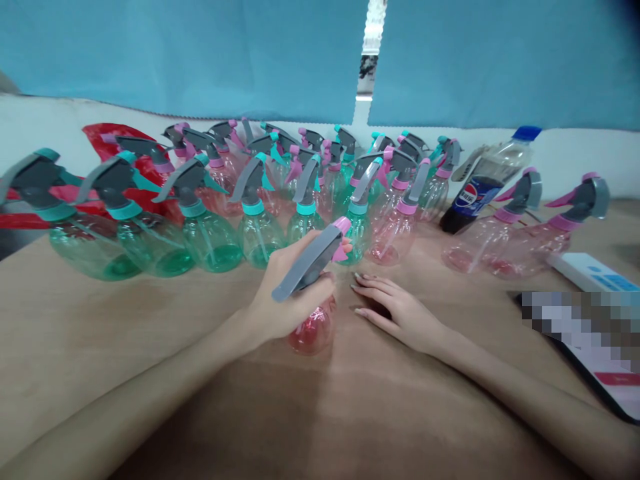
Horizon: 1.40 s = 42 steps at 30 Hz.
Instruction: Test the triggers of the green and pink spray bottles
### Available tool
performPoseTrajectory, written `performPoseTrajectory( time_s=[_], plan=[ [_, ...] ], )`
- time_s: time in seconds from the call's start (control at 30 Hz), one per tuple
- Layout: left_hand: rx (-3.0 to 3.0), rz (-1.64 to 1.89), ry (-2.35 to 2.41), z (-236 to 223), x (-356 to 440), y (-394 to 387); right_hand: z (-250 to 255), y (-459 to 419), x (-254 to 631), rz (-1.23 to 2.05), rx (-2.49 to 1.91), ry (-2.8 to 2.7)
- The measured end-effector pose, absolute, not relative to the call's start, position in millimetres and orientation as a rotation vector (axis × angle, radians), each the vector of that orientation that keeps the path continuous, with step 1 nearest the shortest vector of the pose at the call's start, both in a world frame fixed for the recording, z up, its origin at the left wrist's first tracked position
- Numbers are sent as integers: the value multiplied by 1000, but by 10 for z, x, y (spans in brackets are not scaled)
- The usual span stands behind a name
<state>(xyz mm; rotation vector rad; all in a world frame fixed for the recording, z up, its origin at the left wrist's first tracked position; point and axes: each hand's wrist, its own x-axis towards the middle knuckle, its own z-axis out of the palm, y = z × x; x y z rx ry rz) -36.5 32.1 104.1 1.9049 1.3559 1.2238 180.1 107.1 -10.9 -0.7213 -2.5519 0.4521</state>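
My left hand (283, 297) is wrapped round the neck of a pink spray bottle (313, 330) with a grey trigger head (307, 261) and a pink nozzle; the bottle stands on the brown table (100, 347) in front of me. Just right of it my right hand (395, 307) lies flat on the table with its fingers stretched out, holding nothing. Its fingertips are close to the bottle but apart from it.
Several green spray bottles (210, 233) and pink ones (395, 227) stand in rows behind. A Pepsi bottle (480, 187) leans at the right with two pink sprayers (530, 230) beside it. A white remote (593, 272) and a blurred flat object lie far right. A red bag (113, 143) is back left.
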Motion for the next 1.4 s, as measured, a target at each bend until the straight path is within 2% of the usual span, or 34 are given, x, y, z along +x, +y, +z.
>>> performPoseTrajectory(
  time_s=[1.4],
  plan=[
    [1981, 1221, 1320, 1052, -383, 380, -113, 1074, 1807, 434, -705, -2562]
  ],
)
